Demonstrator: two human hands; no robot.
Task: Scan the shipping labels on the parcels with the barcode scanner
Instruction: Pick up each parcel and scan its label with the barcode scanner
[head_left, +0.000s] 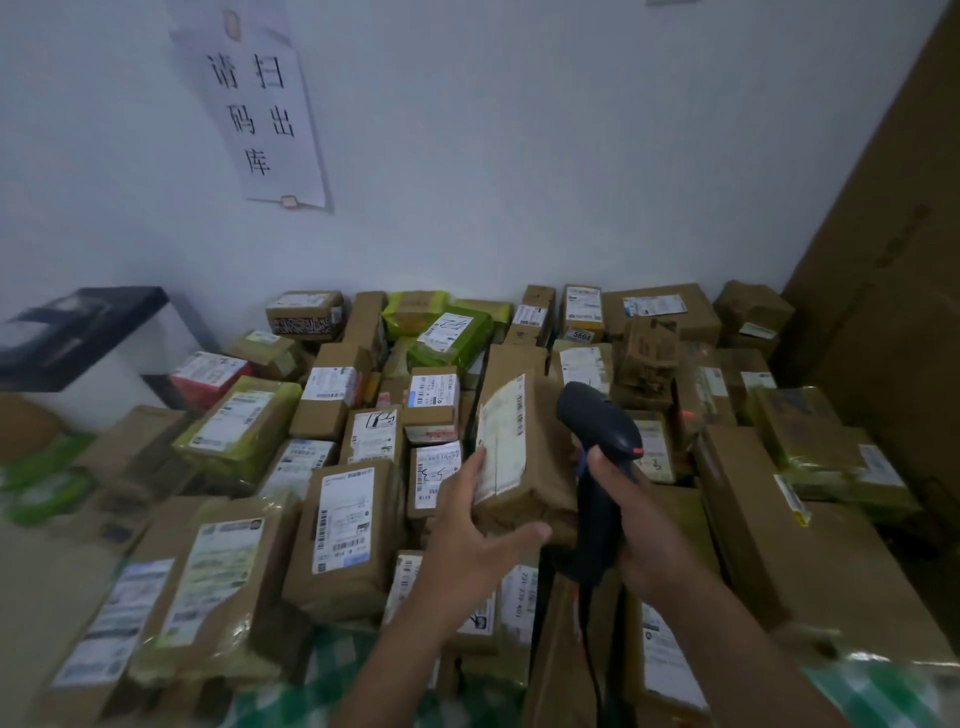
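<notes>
My left hand (467, 525) holds a brown taped parcel (540, 467) lifted above the pile, thumb under its near edge and fingers up its left side. The parcel's white shipping label (501, 441) is tilted up and to the left. My right hand (644, 525) grips the handle of a dark barcode scanner (597, 447) just right of the parcel. The scanner's head rises beside the parcel's upper right side, and its cable hangs down from the handle. Several other labelled parcels (345, 525) cover the table below.
Brown and green-wrapped parcels (449, 338) are stacked back to the white wall. A large cardboard sheet (893, 291) leans at the right. A black-topped white box (78, 338) stands at the left. A paper sign (260, 104) hangs on the wall. Green checked cloth (343, 675) shows near the front.
</notes>
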